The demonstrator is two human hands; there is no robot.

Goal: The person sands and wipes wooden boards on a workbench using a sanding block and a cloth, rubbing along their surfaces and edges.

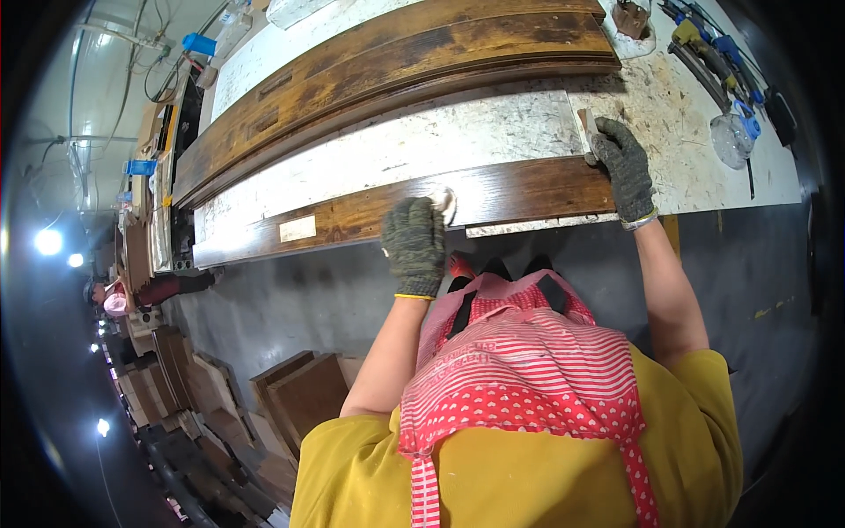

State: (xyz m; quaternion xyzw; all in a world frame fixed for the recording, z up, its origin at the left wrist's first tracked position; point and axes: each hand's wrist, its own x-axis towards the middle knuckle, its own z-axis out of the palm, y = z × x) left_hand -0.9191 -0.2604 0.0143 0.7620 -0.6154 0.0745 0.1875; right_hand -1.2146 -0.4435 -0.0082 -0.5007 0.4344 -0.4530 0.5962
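A long brown wood plank (524, 192) with a glossy stained face lies along the near edge of the worktable. My left hand (414, 246), in a dark mottled knit glove, is closed on a white cloth (446, 204) resting on the plank's middle. A cream rectangular patch (297, 229) shows on the plank left of that hand. At the plank's right end, my right hand (627, 167), gloved alike, is closed around a narrow flat scraper-like tool (587, 128). Its fingers hide part of the tool, so its exact kind is unclear.
Several stained planks (414, 66) lie farther back on the white, stained worktable (695, 180). Hand tools (709, 62) and a clear bottle with a blue top (732, 139) sit at the right. Stacked boards (304, 396) stand on the floor behind left; another person (132, 295) is far left.
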